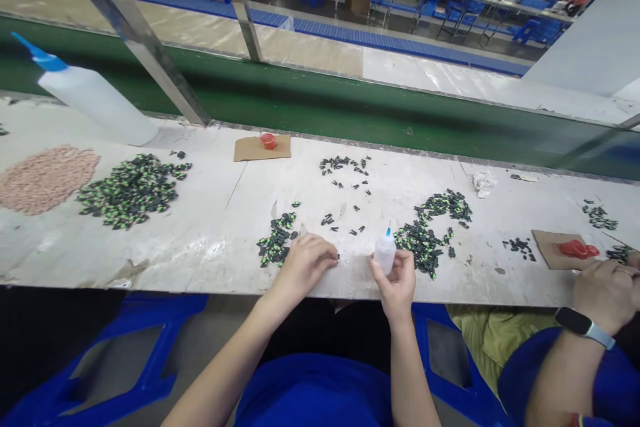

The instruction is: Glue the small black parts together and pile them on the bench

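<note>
My right hand (397, 280) is wrapped round a small white squeeze bottle (385, 253) with a blue tip and thin needle, held upright over the near table edge. To its left, my left hand (311, 259) has its fingertips pinched at a tiny dark piece (339, 256), most of it hidden by the fingers. Beside the left hand lies a pile of black-and-green small parts (275, 240). A larger pile of the same parts (420, 247) is just right of the bottle. Beyond my hands, small black pieces (336, 163) are scattered on the white table.
On the left stand a big white bottle (100, 103) with blue nozzle, a heap of pinkish pieces (47, 180) and another black-green pile (133, 190). A red cap-like item (269, 141) sits on cardboard (245, 149). At right, a co-worker's hand (603, 293) is near red material (577, 249).
</note>
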Motion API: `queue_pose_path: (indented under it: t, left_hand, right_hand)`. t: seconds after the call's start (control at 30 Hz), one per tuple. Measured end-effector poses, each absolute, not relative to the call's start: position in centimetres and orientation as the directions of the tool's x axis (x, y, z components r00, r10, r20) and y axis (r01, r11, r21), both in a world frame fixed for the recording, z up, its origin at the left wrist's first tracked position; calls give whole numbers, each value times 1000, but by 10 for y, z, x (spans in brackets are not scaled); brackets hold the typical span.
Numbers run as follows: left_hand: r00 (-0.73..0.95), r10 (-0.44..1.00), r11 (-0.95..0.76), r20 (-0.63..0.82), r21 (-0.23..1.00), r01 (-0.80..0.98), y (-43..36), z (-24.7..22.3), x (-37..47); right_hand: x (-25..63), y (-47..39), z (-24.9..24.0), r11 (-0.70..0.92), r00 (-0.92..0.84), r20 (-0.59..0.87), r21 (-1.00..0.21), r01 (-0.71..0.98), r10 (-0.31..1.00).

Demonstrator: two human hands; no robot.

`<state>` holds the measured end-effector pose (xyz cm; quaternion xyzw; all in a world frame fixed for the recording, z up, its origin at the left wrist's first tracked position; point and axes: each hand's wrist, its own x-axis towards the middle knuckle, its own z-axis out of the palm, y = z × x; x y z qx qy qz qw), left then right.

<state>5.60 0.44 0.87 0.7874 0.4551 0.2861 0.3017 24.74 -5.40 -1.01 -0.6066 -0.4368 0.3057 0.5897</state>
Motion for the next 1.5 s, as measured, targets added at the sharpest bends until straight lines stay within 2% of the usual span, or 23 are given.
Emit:
queue_pose_path:
  t: [0.23,0.33,0.6,1.07,1.5]
  left_hand:
    - [279,952,-257,125,821,509,-15,-4,60]
    - [233,964,-233,132,842,486,-18,-6,61]
    - [173,974,-215,146,839,499,-22,-9,65]
    - [135,982,-183,132,839,512,-22,-6,67]
    - [147,974,-227,175,816,532,-21,-7,66]
  right_hand:
    - [254,-52,-11,92,553,35,-993,-74,832]
    - [250,-50,-10,54,535,-18,-991,-119,845]
    - [237,-49,-5,-47,462,9,-993,110,887]
    - [236,-48,4,-82,420,0,-981,178,907]
    - [233,-48,4,-82,446,24,-972,219,895]
